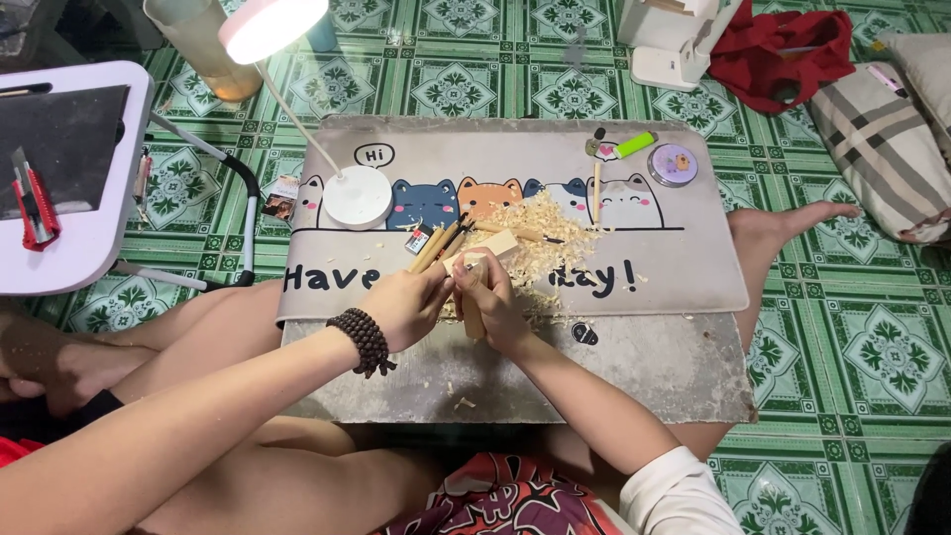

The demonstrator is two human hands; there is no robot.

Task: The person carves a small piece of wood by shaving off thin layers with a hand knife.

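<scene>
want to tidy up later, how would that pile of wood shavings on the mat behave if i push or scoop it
The wood shavings look thin and curly, so probably very light and apt to scatter rather than slide as one heap. Stray flakes already lie on the mat, suggesting they drift easily. They would likely crush or crumble if pinched.

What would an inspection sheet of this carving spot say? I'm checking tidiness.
Surface: cat-print mat on a grey board, on green tiled floor.
Job's things: small wood block, wooden-handled tool, spare tools.
Clutter: shavings, round tin, green lighter.
Grips: left hand and right hand both on the block.
Cables: nothing seen.
Surroundings: desk lamp, white side table with red cutter, pillow, red cloth.
</scene>
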